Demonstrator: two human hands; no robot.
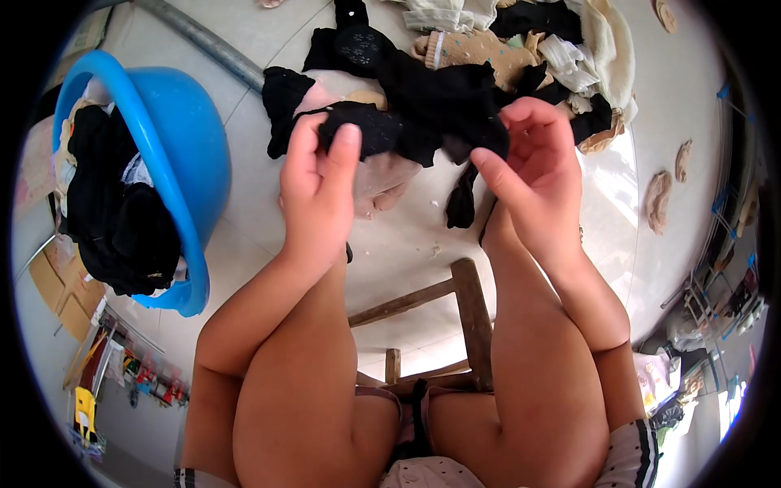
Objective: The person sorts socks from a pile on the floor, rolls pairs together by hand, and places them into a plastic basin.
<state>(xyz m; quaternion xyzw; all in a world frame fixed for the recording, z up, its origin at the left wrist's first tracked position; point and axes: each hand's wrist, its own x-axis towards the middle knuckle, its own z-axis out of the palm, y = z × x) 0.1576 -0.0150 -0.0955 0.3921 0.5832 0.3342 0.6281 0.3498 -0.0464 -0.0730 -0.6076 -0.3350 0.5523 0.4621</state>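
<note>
A black sock [377, 132] is pinched between the thumb and fingers of my left hand [316, 183], in front of a heap of socks on the floor. My right hand [537, 179] has curled fingers, with the edge of black sock fabric [468, 114] between thumb and fingertips. Whether both hands hold the same piece I cannot tell, since the black fabrics overlap. Beneath my left hand's sock lies a pale, sheer sock [382, 183]. A narrow black piece [461, 199] hangs or lies below, near my right wrist.
Left of me a blue basin [183, 138] leans, filled with black clothing [122, 203]. Beyond the hands lie a tan dotted sock [476, 55] and cream fabric [610, 49]. A grey pole [203, 41] crosses the floor. Beige socks [659, 199] lie at right; a wooden stool frame [472, 317] is between my legs.
</note>
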